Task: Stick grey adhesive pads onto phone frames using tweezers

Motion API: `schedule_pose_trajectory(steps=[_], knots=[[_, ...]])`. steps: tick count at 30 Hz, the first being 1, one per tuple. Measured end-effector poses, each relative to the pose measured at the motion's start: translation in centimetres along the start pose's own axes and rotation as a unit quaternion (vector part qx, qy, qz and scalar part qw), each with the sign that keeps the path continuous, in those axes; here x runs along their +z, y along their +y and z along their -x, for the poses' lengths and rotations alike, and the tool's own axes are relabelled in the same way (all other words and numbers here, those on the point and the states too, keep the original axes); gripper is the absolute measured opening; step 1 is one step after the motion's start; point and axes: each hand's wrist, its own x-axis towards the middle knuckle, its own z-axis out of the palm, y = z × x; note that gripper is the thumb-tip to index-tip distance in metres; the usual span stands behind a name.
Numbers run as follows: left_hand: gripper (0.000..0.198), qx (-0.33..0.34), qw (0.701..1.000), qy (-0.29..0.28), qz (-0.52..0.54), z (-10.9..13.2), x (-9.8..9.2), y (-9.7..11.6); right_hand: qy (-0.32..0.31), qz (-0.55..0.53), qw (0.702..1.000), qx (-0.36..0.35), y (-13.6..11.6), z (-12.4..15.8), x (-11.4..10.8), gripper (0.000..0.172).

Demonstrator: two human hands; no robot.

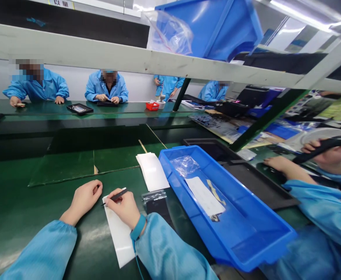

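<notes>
My right hand [125, 206] is closed around a slim black pen-like tool [118, 197], its thin tip pointing left. Under that hand lies a long white sheet [119, 237] on the green tabletop, and the tool's tip is at the sheet's upper left corner. A teal wrist strap [138, 228] with a cord circles my right wrist. My left hand [84, 198] rests on the table just left of the sheet, fingers curled in, with nothing visible in it. To the right of my right hand is a clear zip bag [155, 202] with something dark inside, partly covered by my sleeve.
A blue bin [246, 217] holding a white card and plastic film stands to the right. White sheets [153, 171] are stacked beside it. Black trays [254, 182] lie beyond the bin. A neighbour's hand [278, 165] is at far right. A shelf beam [100, 48] crosses overhead.
</notes>
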Motion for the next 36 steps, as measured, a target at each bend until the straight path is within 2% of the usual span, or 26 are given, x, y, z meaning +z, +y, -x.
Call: schedule_pose_trajectory(steps=[36], knots=[[0.020,0.006,1.000,0.003,-0.004,-0.06,0.12,-0.04,-0.003,-0.007,1.000,0.002,-0.06,-0.05,-0.10,0.007]])
